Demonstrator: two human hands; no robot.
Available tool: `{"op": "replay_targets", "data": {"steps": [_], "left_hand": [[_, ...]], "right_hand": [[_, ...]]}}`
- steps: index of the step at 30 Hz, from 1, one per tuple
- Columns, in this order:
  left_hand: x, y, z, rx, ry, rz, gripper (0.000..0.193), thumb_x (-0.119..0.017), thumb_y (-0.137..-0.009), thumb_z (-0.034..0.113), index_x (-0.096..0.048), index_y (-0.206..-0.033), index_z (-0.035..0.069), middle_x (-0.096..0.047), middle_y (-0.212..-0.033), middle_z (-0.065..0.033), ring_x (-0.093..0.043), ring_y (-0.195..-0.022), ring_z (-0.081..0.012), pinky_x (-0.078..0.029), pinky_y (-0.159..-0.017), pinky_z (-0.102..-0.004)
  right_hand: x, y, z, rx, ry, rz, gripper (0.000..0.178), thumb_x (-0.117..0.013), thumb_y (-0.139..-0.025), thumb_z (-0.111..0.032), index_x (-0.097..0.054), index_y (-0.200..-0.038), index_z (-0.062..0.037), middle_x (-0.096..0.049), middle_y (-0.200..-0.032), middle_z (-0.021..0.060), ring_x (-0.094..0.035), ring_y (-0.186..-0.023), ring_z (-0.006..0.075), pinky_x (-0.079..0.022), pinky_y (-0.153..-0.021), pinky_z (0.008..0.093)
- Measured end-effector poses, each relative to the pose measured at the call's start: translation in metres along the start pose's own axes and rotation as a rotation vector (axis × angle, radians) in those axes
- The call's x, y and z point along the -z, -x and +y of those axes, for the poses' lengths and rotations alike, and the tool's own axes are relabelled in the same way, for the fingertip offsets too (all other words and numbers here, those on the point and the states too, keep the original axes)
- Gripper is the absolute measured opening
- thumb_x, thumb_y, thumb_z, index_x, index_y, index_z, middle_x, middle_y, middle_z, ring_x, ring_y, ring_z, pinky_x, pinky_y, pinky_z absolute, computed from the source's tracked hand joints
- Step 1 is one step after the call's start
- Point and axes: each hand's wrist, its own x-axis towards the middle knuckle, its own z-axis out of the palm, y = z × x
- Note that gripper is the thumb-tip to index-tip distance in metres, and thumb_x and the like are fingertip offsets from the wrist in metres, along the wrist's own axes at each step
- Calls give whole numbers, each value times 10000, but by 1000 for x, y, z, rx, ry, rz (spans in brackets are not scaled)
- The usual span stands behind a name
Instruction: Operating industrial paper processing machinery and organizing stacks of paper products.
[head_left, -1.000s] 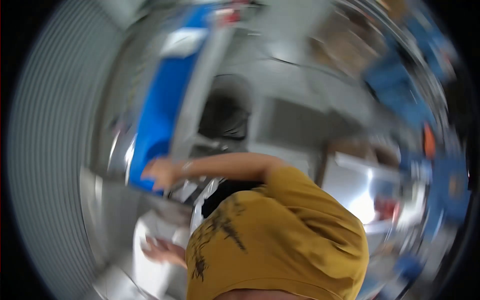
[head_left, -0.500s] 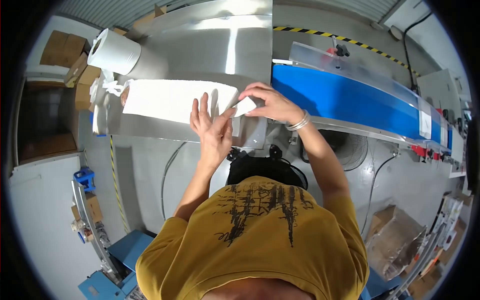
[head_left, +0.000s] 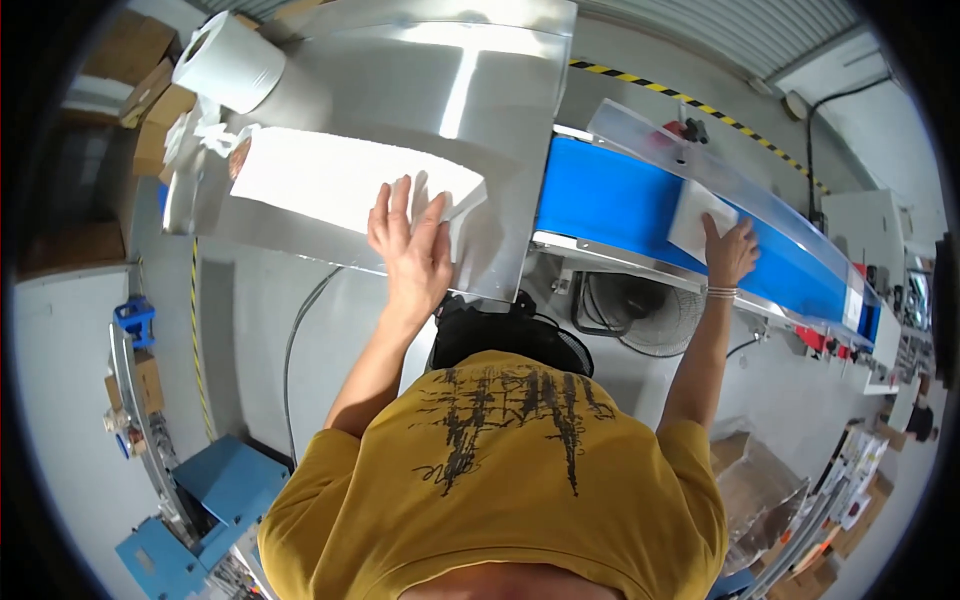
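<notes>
White strip (head_left: 335, 178) on the metal table (head_left: 500, 110), long axis running left to right, its right end dipping a little toward the person. Left hand (head_left: 410, 250) at that right end, on the near side: most of the strip's length lies off to the left of the fingers and slightly beyond. Fingers spread, thumb apart, tips resting on or just over the surface; nothing pinched that I can see. Single piece or layered: cannot tell.

Small white piece (head_left: 692, 212) on the blue belt (head_left: 608, 190), well apart from the strip, past the table's right edge. Its longer side goes across the belt, leaning slightly, far edge close by the clear guard (head_left: 640, 135). Right hand (head_left: 733, 252) is plainly the nearer one, reaching in from the near side. From its grip the piece lies left and a touch farther out. Thumb overlaps the piece's right part; fingers stand apart from the thumb, around the right edge, over the belt. No clamp visible. Contact pressure cannot be judged.

Gap between hands spans the strip's right end, bare metal, and the belt's near stretch. White roll (head_left: 232, 65) at the table's far left, beyond either hand. Fan (head_left: 650, 308) below the belt.
</notes>
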Motion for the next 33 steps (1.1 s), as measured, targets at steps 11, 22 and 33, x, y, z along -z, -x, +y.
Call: {"op": "replay_targets", "data": {"steps": [11, 22, 33], "left_hand": [[14, -5, 0, -19, 74, -60, 331, -689, -784, 151, -686, -1114, 155, -274, -1486, -196, -181, -1385, -427, -106, -1090, -579], [7, -2, -21, 5, 13, -18, 363, -651, -782, 42, -661, -1135, 123, -373, -1425, -170, -259, -1355, -412, -178, -1069, -580], [16, -7, -22, -33, 72, -51, 317, -669, -758, 36, -711, -1044, 166, -366, -1444, -155, -219, -1376, -416, -127, -1074, -585]], "right_hand": [[-41, 84, -214, 1136, -802, -495, 555, -711, -830, -233, -478, -1309, -76, -461, -1347, 145, -413, -1276, 287, -377, -1033, 416], [-37, 2, -48, -46, -327, -292, 550, -627, -866, -467, -574, -1143, 5, -656, -1045, 184, -615, -945, 338, -472, -833, 403], [-13, 83, -240, 679, -905, -995, 556, -781, -736, -141, -513, -1223, -133, -524, -1219, 54, -523, -1119, 224, -443, -923, 334]]}}
